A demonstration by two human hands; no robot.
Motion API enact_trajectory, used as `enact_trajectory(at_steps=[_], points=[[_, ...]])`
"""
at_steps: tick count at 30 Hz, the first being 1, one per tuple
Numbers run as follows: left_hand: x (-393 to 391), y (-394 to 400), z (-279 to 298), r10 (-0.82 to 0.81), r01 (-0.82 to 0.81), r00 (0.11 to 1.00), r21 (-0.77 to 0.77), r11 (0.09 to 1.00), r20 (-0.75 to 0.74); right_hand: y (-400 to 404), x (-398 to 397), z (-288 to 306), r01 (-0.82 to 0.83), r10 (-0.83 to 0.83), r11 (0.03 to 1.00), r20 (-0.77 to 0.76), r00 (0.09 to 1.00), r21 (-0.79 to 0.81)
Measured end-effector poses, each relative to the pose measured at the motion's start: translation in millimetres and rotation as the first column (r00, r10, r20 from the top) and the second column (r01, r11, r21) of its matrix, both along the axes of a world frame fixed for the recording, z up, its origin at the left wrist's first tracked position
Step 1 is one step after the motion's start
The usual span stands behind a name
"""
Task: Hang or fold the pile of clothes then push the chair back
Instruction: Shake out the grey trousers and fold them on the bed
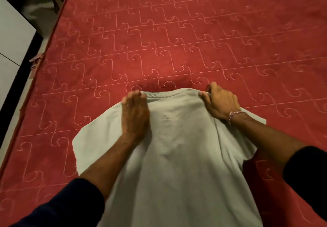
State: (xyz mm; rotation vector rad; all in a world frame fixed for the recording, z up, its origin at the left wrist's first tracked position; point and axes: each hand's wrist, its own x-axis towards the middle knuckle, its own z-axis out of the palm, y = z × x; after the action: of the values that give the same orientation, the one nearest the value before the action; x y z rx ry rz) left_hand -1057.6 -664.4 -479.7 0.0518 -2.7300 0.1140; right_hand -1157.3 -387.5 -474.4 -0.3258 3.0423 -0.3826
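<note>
A: What is nearest to the person?

B: Two dark sleeves (pixel 58 207) at the bottom corners, with bare forearms reaching forward from them. Between them a pale grey-green T-shirt (pixel 177 156) lies spread on a red quilted mattress (pixel 177 40), its body running off the near edge of the view.

A: How does the shirt lie?

B: Flat, collar away from the person, one short sleeve out toward the mattress's left edge and the other out to the right under the right forearm. It sits at the near middle of the mattress.

A: And the left hand?

B: The left hand (pixel 135 115) lies on the shirt's left shoulder beside the collar, fingers straight and together, pressing the cloth down. It grasps nothing that I can see.

A: The right one?

B: The right hand (pixel 220 102) is at the right shoulder, fingers curled over the top edge of the cloth with the thumb toward the collar, so it is gripping the shirt there. A thin bracelet (pixel 233 116) circles that wrist.

A: Beyond the shirt?

B: Bare red mattress with a stitched hook pattern, stretching to the far edge. Along its left edge runs piped trim, and past that a dark band and pale floor (pixel 14 37). At the far left corner there is something dark and blurred that I cannot make out.
</note>
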Motion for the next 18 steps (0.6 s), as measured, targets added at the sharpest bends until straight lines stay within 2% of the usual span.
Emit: enact_trajectory(at_steps=[3,5,7,10,11,13,15,18], points=[[-1,87,-8,-0.324,0.311,0.944,0.152,0.938,0.066,19,12,13,-0.022,0.025,0.996,0.028,0.999,-0.084],[1,142,-11,-0.434,0.384,0.888,0.276,0.881,0.154,44,23,18,0.023,-0.021,0.996,0.025,0.999,-0.088],[1,181,-15,-0.486,0.399,0.849,0.349,0.848,0.210,73,33,25,0.105,-0.098,0.992,0.086,0.991,-0.077],[2,209,-20,-0.495,0.370,0.786,0.361,0.856,0.371,115,41,28,0.233,-0.155,0.953,0.350,0.924,-0.193],[2,211,-20,-0.479,0.357,0.788,0.348,0.867,0.387,125,42,28,0.238,-0.095,0.934,0.456,0.885,-0.266],[2,213,-23,-0.452,0.331,0.809,0.345,0.878,0.375,141,46,27,0.197,0.092,0.886,0.575,0.813,-0.420],[2,214,-26,-0.428,0.288,0.826,0.380,0.879,0.366,146,55,28,0.172,0.239,0.805,0.576,0.781,-0.568],[0,214,-28,-0.410,0.251,0.833,0.407,0.878,0.371,144,68,30,0.236,0.256,0.604,0.465,0.847,-0.762]])
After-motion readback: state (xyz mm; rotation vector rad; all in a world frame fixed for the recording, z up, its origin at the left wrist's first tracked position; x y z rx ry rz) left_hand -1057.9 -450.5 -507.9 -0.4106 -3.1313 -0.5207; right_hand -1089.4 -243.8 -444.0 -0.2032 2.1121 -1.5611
